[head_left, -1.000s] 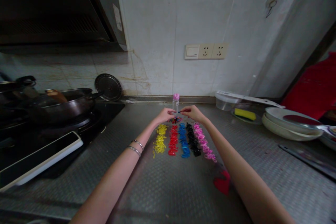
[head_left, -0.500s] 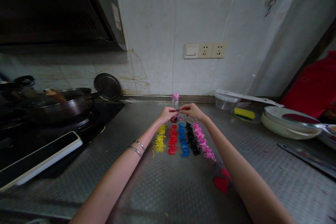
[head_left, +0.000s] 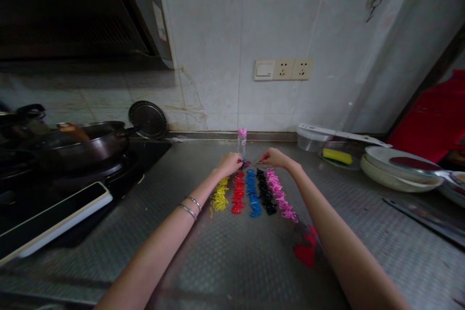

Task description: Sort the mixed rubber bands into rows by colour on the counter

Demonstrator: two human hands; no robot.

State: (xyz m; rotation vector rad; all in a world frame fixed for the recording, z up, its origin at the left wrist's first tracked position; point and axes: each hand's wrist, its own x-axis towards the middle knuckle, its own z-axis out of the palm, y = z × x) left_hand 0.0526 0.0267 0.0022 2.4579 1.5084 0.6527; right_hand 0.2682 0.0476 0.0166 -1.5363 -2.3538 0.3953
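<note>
Small rubber bands lie in rows by colour on the metal counter: yellow bands [head_left: 220,196], red bands [head_left: 238,193], blue bands [head_left: 253,193], black bands [head_left: 266,191] and pink bands [head_left: 279,193]. Behind the rows is a small mixed-colour heap of bands [head_left: 247,163]. My left hand [head_left: 230,162] is closed at the heap's left side, fingertips pinched; what they hold is too small to make out. To the right of the heap, my right hand [head_left: 276,158] pinches a thin dark rubber band. A clear bottle with a pink cap [head_left: 242,133] stands behind the heap.
A clear bag with red print [head_left: 305,249] lies by my right forearm. At right are a yellow sponge [head_left: 337,156], a plastic tub [head_left: 312,140], stacked bowls [head_left: 399,177] and a knife [head_left: 421,218]. The stove holds a pan [head_left: 87,147]; a white-edged device [head_left: 58,220] lies at left.
My hands, which met above the heap, have moved apart. The left has lowered to the heap; the right has shifted slightly right and down.
</note>
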